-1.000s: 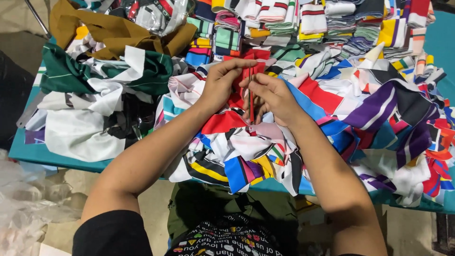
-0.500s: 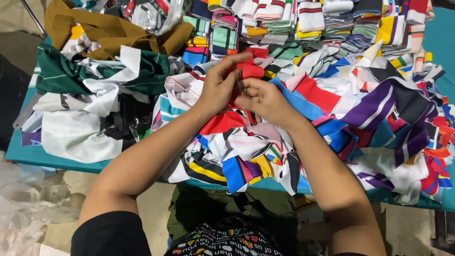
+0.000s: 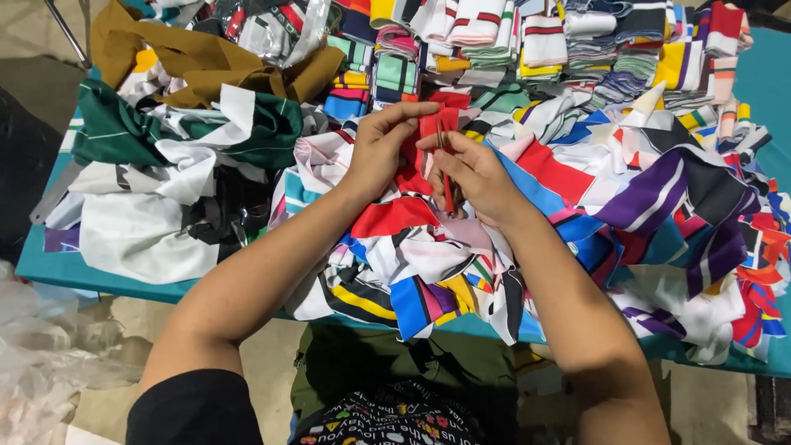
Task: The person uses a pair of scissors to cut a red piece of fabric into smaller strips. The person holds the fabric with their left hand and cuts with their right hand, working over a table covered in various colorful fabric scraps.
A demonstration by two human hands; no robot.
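Observation:
My left hand [image 3: 381, 148] pinches the top of a red piece of fabric [image 3: 428, 125] and holds it up over a pile of colourful cloth scraps [image 3: 428, 255]. My right hand [image 3: 474, 177] grips a small slim tool [image 3: 447, 185], likely thread snips, with its tip against the red fabric. Both hands are close together above the middle of the teal table [image 3: 66, 268]. How the tool's blades stand is hidden by my fingers.
Folded stacks of striped cloth [image 3: 527, 41] line the far edge. A green and white heap [image 3: 165, 165] and brown fabric [image 3: 198, 62] lie at the left. Purple, red and white scraps [image 3: 692, 222] spread right. A clear plastic bag [image 3: 41, 354] sits on the floor at left.
My hands have lifted the red fabric slightly and shifted it; the fingers of my left hand now pinch its top edge while the right hand brings the tool against it.

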